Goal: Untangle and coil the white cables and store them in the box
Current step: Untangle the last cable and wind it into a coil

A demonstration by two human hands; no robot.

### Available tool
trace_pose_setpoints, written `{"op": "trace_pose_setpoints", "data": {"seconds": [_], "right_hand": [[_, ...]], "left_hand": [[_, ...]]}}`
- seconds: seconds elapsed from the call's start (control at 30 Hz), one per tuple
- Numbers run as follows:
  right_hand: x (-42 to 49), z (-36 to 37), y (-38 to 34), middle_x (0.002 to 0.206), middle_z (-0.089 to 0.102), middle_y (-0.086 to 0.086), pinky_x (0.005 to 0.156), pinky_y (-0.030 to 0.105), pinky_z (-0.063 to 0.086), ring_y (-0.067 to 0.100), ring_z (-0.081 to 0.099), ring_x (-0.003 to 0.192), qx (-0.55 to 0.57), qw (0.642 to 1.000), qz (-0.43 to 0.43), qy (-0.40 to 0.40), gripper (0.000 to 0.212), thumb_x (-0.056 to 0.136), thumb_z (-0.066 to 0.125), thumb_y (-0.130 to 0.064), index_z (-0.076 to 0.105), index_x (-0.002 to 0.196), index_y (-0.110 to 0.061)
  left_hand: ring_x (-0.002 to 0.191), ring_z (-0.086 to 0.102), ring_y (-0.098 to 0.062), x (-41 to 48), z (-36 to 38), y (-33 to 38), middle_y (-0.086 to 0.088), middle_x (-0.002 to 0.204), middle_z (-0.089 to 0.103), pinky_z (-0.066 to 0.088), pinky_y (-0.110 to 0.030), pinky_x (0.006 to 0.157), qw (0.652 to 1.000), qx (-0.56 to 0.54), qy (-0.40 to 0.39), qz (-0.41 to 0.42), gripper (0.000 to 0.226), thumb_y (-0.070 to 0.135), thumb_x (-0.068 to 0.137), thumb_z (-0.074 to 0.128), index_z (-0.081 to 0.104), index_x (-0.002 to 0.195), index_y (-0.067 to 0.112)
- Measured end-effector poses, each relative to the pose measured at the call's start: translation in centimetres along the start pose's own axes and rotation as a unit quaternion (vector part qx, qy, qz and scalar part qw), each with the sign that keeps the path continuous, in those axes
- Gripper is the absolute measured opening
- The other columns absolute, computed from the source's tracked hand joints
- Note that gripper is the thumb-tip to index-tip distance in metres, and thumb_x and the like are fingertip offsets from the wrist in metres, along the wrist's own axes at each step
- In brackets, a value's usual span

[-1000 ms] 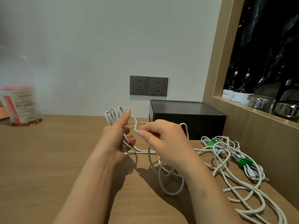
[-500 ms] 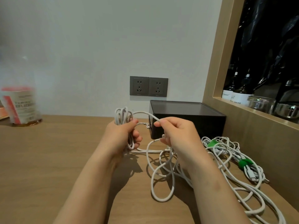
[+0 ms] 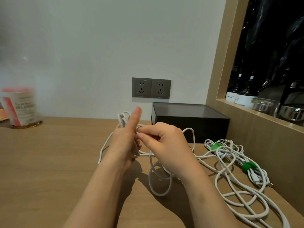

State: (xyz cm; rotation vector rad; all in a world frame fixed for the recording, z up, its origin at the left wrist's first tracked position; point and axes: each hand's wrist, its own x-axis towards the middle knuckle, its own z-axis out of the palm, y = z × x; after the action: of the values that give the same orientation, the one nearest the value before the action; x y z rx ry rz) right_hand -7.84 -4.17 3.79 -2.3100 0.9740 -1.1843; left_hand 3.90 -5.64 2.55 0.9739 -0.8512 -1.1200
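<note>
Though partly hidden by the right wrist, nearest of all: loose loops (image 3: 149,176) of white cable, lying on the wooden desk (image 3: 49,162) just below and this side of the grip. Up at the grip itself, right hand (image 3: 164,142) with thumb and forefinger pinched tight on a single white strand (image 3: 141,126), other fingers curled in, touching or almost touching the left thumb, hard to say which. Just left of that pinch, left hand (image 3: 125,142) wrapped round a coil (image 3: 122,117) of the same white cable, fingers closed on the bundle, thumb standing straight up, loop tops poking out above the fist. Off to the right of the grip and well apart from it, a tangle (image 3: 230,155) of more white cables sprawled over the desk, bound in two spots by green ties (image 3: 248,167). Behind the grip and slightly right, a flat-topped black box (image 3: 190,119) against the wall. Above and beyond that, two grey sockets (image 3: 151,88) on the wall. Far left of the grip, a blurred cup (image 3: 19,107) with red print; far right, a wooden niche (image 3: 213,89) with dark bottles (image 3: 236,96) and glass jars (image 3: 264,106).
</note>
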Motion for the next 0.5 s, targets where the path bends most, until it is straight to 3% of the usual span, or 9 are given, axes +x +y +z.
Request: {"op": "trace_pose_setpoints", "data": {"seconds": [0.07,0.17,0.27,0.37,0.5], "right_hand": [[0.0,-0.2,0.0,0.076,0.053,-0.021,0.070,0.008,0.042,-0.002,0.053,0.081,-0.019,1.000,-0.002,-0.008,0.019,0.091,0.059,-0.023,0.072,0.104,-0.026],[0.0,-0.2,0.0,0.073,0.055,-0.021,0.066,0.009,0.039,-0.002,0.052,0.081,-0.023,0.999,0.001,-0.023,0.016,0.089,0.060,-0.029,0.074,0.097,-0.029],[-0.1,-0.1,-0.3,0.069,0.061,-0.013,0.065,0.019,0.044,0.003,0.055,0.073,0.025,0.996,0.048,-0.076,0.021,0.091,0.054,-0.038,0.073,0.096,-0.031],[0.0,-0.2,-0.2,0.081,0.065,-0.006,0.073,0.030,0.050,0.009,0.059,0.078,-0.004,0.990,0.085,-0.115,0.018,0.092,0.054,-0.037,0.070,0.096,-0.029],[0.1,-1.0,0.6,0.082,0.062,-0.003,0.074,0.025,0.048,0.009,0.056,0.079,-0.075,0.984,0.105,-0.125,0.012,0.093,0.054,-0.024,0.065,0.092,-0.019]], "left_hand": [[0.071,0.056,-0.024,0.1,0.0,-0.2,-0.010,0.074,0.058,0.045,-0.031,0.061,1.000,0.002,0.021,-0.005,0.048,0.049,0.064,0.076,0.060,0.083,0.008],[0.062,0.052,-0.020,0.5,0.2,-0.3,-0.006,0.064,0.052,0.041,-0.031,0.053,0.995,-0.026,0.101,0.009,0.020,0.022,0.081,0.069,0.056,0.073,0.010],[0.053,0.044,-0.017,1.1,-0.2,-0.1,-0.003,0.055,0.044,0.038,-0.030,0.053,0.979,-0.109,0.171,0.034,0.025,0.012,0.085,0.063,0.049,0.065,0.009],[0.042,0.049,-0.012,1.4,-0.5,0.2,-0.001,0.052,0.045,0.049,-0.026,0.050,0.952,-0.273,0.135,0.017,0.023,0.014,0.092,0.056,0.046,0.071,0.011],[0.042,0.055,-0.005,0.7,-0.2,1.1,0.003,0.043,0.047,0.055,-0.024,0.048,0.897,-0.432,0.090,-0.014,0.028,0.018,0.097,0.051,0.044,0.070,0.010]]}}
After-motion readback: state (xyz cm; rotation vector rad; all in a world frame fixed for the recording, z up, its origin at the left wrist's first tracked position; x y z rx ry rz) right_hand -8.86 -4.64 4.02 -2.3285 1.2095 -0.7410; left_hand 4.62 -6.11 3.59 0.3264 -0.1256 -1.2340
